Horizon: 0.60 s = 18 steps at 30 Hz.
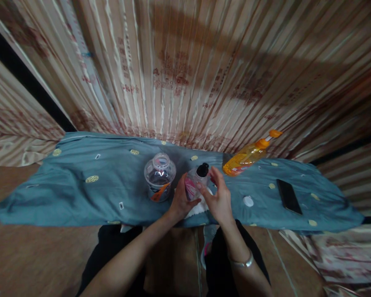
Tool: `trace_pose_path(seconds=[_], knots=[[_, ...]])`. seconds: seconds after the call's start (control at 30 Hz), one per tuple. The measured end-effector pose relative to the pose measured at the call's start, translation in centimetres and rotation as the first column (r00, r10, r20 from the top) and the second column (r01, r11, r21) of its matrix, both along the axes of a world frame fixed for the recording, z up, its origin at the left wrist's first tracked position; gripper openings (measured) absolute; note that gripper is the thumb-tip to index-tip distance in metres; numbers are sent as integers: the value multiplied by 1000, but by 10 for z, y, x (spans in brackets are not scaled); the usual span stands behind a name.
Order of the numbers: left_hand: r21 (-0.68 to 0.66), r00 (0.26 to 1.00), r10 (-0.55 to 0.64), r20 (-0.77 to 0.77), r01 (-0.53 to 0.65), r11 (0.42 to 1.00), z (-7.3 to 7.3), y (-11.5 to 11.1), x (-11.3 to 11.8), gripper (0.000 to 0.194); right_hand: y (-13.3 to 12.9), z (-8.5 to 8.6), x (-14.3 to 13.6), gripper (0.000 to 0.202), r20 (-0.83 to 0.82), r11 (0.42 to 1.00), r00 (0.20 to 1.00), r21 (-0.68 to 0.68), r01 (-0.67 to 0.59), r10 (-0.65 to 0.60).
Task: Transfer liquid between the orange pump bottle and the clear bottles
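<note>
A clear bottle (191, 186) with a pink label and a black pump top (202, 169) is held upright, a little tilted, over the front part of the cloth-covered table. My left hand (181, 198) is wrapped round its left side. On the other side, my right hand (218, 194) has its thumb against the bottle and its fingers curved near the black top. Under the bottle lies a white cloth or tissue (200, 207), partly hidden by my hands. Just left stands an open clear plastic jar (160, 177) with an orange and dark label.
An orange pump bottle (245, 159) stands at the back right. A white round lid (248, 201) and a black phone (289, 196) lie to the right on the teal tablecloth (111, 165). A patterned curtain (179, 74) hangs behind the table.
</note>
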<state>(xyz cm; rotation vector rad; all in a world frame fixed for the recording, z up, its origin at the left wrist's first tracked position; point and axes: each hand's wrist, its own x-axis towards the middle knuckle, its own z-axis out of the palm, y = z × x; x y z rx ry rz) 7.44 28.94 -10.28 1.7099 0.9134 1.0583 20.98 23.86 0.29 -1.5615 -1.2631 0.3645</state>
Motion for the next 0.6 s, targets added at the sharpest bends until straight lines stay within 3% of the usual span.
trace_pose_path(seconds=[0.2,0.37,0.6], knots=[[-78,1000,-13,-9,12,997,9,-5,-4,101,28,23,4,36,-8,994,994,-10,-106,106],[-119,999,-34,-23,31,992,17,-4,-7,94,27,18,0,32,-29,995,995,25,-94,95],[-112,997,-75,-11,73,991,15,-4,-10,95,23,19,17,33,-174,939,926,-9,-343,336]])
